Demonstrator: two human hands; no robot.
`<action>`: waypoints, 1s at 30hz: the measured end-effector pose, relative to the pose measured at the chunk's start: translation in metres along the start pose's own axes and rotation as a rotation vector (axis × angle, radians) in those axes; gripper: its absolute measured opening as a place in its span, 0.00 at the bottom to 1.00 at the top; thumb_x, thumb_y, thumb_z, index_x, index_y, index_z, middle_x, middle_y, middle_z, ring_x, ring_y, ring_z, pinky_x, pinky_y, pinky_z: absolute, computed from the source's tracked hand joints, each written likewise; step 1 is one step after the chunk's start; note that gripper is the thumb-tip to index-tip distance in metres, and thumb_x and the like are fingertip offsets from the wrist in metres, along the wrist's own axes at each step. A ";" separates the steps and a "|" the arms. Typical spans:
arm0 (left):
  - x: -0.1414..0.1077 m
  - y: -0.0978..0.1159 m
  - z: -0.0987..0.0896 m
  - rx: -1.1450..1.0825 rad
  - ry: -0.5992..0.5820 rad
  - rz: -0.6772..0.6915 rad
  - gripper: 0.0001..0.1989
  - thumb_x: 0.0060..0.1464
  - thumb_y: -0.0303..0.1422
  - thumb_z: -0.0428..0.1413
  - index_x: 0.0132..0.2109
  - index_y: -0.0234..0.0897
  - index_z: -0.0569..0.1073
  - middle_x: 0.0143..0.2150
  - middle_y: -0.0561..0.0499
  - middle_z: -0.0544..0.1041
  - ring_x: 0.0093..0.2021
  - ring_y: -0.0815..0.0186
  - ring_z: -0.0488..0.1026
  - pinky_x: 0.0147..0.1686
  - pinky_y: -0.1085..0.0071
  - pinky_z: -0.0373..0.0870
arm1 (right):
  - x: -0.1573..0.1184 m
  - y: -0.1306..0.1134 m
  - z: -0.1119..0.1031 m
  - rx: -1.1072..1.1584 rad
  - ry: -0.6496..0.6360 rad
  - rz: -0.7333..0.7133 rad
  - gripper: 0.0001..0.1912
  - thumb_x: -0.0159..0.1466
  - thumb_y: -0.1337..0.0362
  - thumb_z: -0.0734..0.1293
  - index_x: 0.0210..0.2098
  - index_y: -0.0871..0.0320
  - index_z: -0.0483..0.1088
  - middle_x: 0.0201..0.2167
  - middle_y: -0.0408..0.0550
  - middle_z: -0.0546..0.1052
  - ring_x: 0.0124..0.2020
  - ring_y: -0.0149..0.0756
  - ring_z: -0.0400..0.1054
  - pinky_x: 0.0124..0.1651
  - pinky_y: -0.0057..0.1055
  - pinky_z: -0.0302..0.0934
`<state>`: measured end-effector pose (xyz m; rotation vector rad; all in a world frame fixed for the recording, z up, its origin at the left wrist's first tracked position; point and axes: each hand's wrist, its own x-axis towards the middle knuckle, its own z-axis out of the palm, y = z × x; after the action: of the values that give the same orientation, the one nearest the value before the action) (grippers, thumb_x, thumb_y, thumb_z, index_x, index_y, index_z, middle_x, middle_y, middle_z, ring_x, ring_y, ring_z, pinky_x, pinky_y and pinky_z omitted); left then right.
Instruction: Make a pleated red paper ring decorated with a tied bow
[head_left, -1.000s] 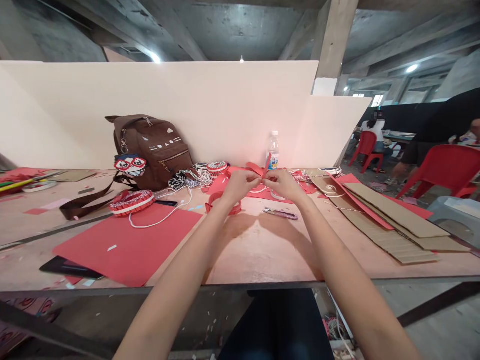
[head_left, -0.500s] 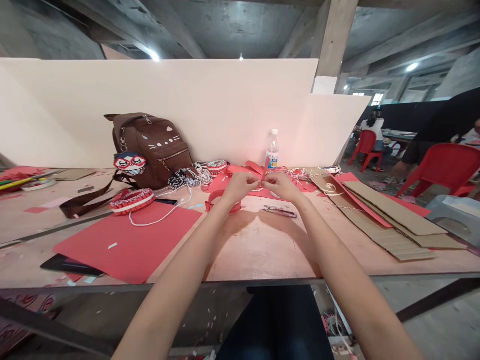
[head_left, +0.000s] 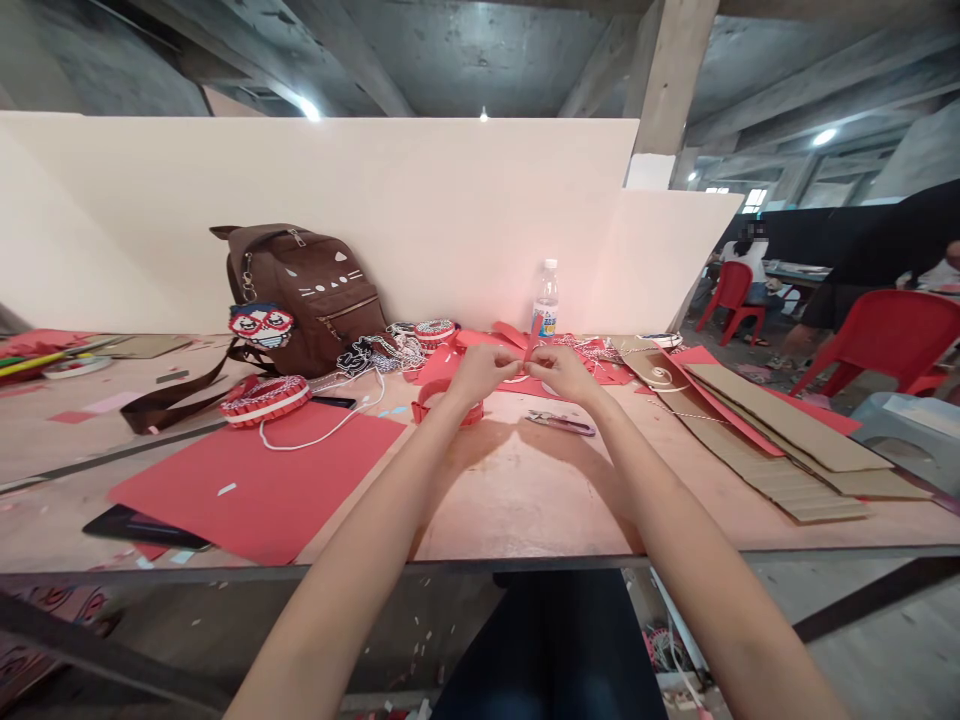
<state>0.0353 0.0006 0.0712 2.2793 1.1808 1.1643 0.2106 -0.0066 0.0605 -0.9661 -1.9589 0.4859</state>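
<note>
While both hands (head_left: 484,372) pinch its lower end, red strip (head_left: 535,336) nearly upright, between them.

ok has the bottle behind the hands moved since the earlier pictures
No. Judged by the pale panel behind it, the bottle stands upright in the same spot.

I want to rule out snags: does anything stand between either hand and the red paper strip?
Nothing visible does: the left hand and right hand meet at the lower end of the red paper strip. The plastic bottle stands behind it; the utility knife lies nearer the camera.
</note>
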 end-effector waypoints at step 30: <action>0.000 0.003 -0.002 -0.012 -0.004 0.025 0.09 0.48 0.34 0.57 0.25 0.35 0.76 0.22 0.52 0.75 0.28 0.65 0.70 0.28 0.73 0.61 | 0.000 0.004 0.003 0.058 0.037 0.061 0.14 0.55 0.57 0.63 0.18 0.57 0.61 0.19 0.39 0.60 0.24 0.29 0.53 0.27 0.29 0.45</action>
<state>0.0347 -0.0011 0.0742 2.2932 1.1441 1.1725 0.2097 -0.0037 0.0566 -0.9936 -1.8765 0.5532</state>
